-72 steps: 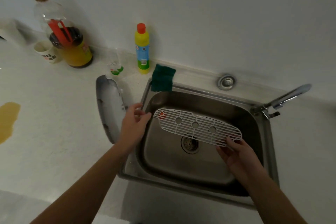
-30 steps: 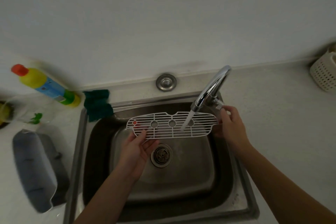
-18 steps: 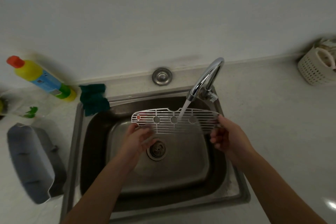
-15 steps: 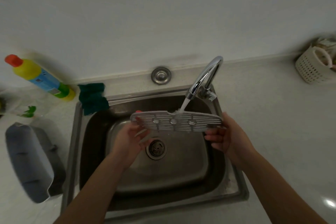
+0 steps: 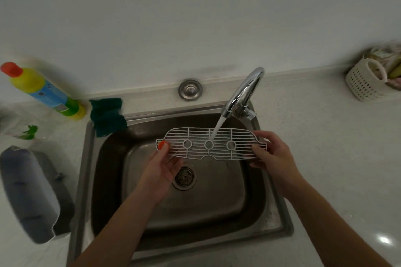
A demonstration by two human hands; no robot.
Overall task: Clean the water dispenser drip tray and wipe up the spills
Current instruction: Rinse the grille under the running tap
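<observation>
I hold the white drip tray grille (image 5: pixel 219 136) flat over the steel sink (image 5: pixel 256 208), one hand at each end. My left hand (image 5: pixel 161 169) supports its left end by the red float, fingers under it. My right hand (image 5: pixel 274 156) pinches its right end. Water runs from the chrome faucet (image 5: pixel 244 91) onto the grille's middle. The grey drip tray base (image 5: pixel 28 193) lies on the counter left of the sink.
A green sponge cloth (image 5: pixel 107 116) hangs over the sink's back left corner. A yellow detergent bottle (image 5: pixel 43 93) stands behind it. A white perforated basket (image 5: pixel 368 82) sits at the far right by the wall. A clear plastic bottle (image 5: pixel 19 130) lies at the left.
The faucet was swung over the sink and turned on. My right hand went from the tap back to the grille, which tilted edge-on and now lies flat under the stream.
</observation>
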